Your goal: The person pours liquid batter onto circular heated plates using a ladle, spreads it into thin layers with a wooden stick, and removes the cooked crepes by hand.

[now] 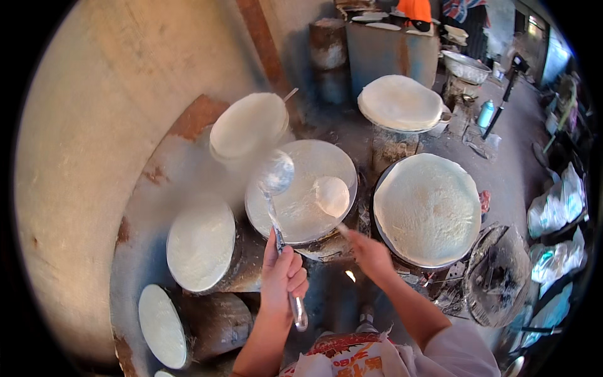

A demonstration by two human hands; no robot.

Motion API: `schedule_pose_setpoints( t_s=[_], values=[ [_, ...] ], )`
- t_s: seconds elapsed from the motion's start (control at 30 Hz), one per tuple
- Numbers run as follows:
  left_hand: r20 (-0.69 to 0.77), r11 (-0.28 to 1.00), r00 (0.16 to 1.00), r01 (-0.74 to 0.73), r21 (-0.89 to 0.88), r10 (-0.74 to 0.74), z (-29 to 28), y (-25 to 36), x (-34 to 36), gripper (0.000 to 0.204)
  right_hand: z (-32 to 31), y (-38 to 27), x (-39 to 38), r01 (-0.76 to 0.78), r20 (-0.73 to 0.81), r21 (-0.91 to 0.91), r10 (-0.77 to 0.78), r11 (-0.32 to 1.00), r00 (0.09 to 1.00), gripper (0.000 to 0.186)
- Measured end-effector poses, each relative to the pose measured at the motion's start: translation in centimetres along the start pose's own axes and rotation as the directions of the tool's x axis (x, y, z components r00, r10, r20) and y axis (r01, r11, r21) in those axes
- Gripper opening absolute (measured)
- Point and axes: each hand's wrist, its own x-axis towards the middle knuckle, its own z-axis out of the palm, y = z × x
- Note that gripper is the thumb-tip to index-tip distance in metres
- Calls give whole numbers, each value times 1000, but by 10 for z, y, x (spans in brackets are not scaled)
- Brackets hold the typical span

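Observation:
My left hand [282, 276] is closed round the long handle of a metal ladle [276, 173], whose white-coated bowl is raised over the left part of the middle round griddle [282, 213]. My right hand [369, 254] grips a pale, blurred stick-like tool [343, 230] at that griddle's front edge. A thick white round pool of batter [331, 196] lies on the griddle's right side, with a thin white film around it. Beside my right hand, a large pale, thin round sheet [427, 207] covers the right griddle.
Round white sheets lie on griddles at left [201, 245], lower left [162, 325] and upper left [248, 122]. A stack [399, 100] sits behind. A curved wall [69, 188] borders the left. Plastic bags [553, 207], a blue bottle [485, 113] and a blackened lid [496, 276] are right. A small flame [350, 275] shows below.

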Motion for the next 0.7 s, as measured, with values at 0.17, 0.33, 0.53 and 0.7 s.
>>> schedule_pose_setpoints(
  t_s=[0.17, 0.33, 0.53, 0.7],
  values=[
    [-59, 969, 978, 192, -154, -202, 17, -8, 33, 29, -48, 50, -1, 11, 53, -347, 8, 938, 999, 28],
    [54, 786, 930, 338, -518, -365, 4, -15, 63, 14, -60, 36, 50, 145, 135, -291, -109, 946, 985, 26],
    [39, 785, 935, 318, -532, -352, 9, -11, 76, 14, -100, 21, 26, 111, 321, -161, -54, 981, 946, 23],
    [-57, 838, 956, 223, -498, -288, 15, -52, 80, 15, -32, 45, -50, -197, 125, 10, 194, 980, 973, 24]
  ],
)
